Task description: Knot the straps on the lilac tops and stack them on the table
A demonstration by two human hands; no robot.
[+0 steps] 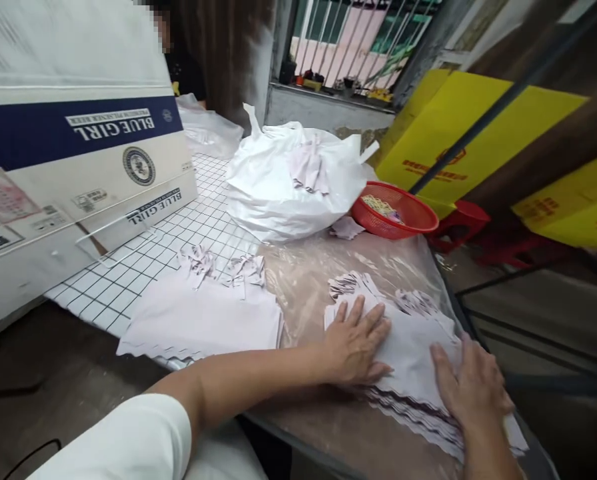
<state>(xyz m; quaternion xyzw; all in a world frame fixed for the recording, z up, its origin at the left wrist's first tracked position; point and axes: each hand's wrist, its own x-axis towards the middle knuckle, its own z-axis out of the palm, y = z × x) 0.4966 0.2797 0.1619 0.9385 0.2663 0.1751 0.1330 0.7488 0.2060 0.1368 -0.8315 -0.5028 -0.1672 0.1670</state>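
Note:
My left hand [359, 339] lies flat with fingers spread on a stack of pale pinkish fabric pieces [403, 353]. These have scalloped edges and gathered bits at their far side. At the stack's right edge is my right hand [471, 383], its thumb apart on top of the cloth and its other fingers along the side, slightly blurred. Whether those fingers grip the edge I cannot make out. A second stack of the same fabric pieces [211, 317] rests to the left, touched by neither hand.
A Blue Girl carton [88, 153] stands at the left. Behind the stacks sit a white plastic bag [273, 193] with a fabric piece on it and a red basket [398, 213]. Clear plastic covers the table [298, 280]. Another person is partly visible behind the carton.

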